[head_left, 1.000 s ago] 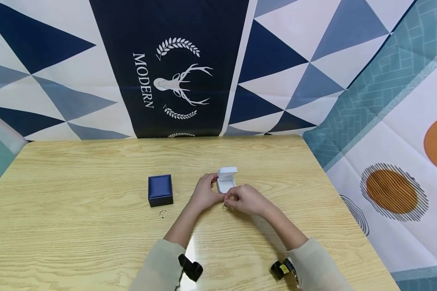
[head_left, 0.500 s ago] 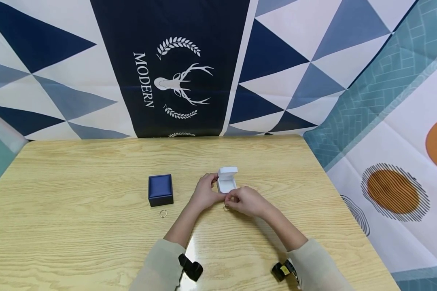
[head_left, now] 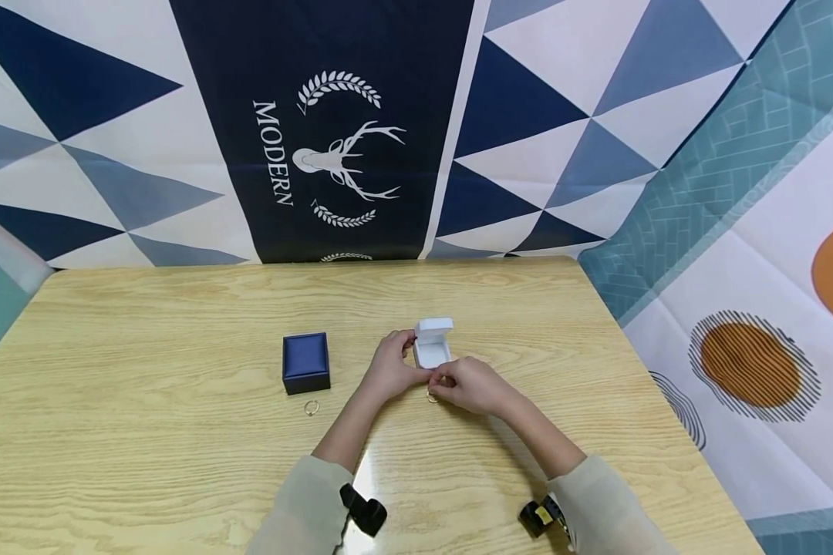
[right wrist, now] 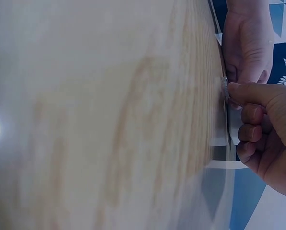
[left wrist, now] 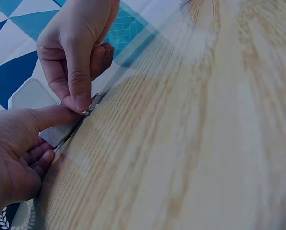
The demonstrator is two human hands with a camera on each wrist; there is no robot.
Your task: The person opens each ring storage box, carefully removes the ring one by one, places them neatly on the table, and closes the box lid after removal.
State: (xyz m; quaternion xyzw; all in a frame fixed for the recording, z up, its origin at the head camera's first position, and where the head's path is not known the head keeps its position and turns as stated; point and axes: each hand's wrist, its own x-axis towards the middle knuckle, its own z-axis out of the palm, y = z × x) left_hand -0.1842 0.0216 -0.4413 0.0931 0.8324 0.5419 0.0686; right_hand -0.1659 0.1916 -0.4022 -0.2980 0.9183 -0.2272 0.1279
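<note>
A small white ring box [head_left: 430, 354] stands on the table with its lid raised. My left hand [head_left: 392, 364] grips it, fingers at the left side and thumb across the front. Just in front of the box, my right hand [head_left: 470, 383] pinches a ring [left wrist: 93, 103] between thumb and forefinger. The ring is upright, close over the tabletop, and its upper part is hidden by the fingertips. In the right wrist view, its beaded-looking silvery edge [right wrist: 225, 86] shows beside the thumb tip, near the left thumb.
A closed dark blue box [head_left: 305, 362] stands left of the hands. A second thin ring [head_left: 311, 408], gold in colour, lies on the wooden table [head_left: 146, 432] in front of it. Patterned cloth [head_left: 347, 154] hangs behind the table's back edge.
My right hand shifts very slightly with the ring pinched in its fingers. The left hand, both boxes and the other ring stay where they were.
</note>
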